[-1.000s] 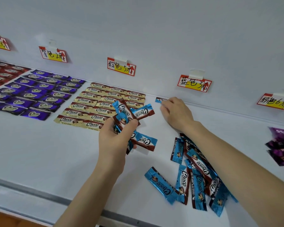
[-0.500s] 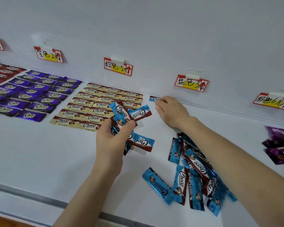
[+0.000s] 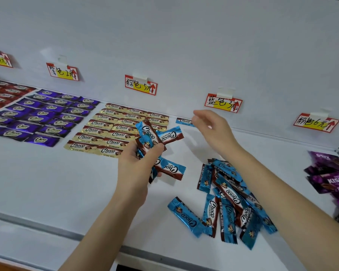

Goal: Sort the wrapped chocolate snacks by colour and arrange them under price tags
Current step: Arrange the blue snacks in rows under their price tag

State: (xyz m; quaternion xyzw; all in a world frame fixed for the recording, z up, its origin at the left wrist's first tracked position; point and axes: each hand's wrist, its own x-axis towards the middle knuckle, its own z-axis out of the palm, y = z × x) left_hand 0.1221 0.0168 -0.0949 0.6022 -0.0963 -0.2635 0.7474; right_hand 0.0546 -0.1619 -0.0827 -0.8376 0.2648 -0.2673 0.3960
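While a bundle of blue snacks [image 3: 160, 134] is being gripped in the left hand [image 3: 137, 169], the open right hand [image 3: 213, 128] is being held near the single blue snack [image 3: 183, 121] under the blue price tag [image 3: 223, 103], where a second is seemingly being called for.

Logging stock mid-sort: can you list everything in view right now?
price tags: five, red-yellow, back wall
red snacks: several, red, far left
purple snacks: many, purple, under second tag
gold snacks: many, gold, under third tag
single blue snack: one, blue, by the wall
loose blue snacks: many, blue, heap front right
KISS packs: several, purple, right edge
shelf: one, white, under everything
left hand: one, gripping blue bunch
right hand: one, empty, near single blue snack
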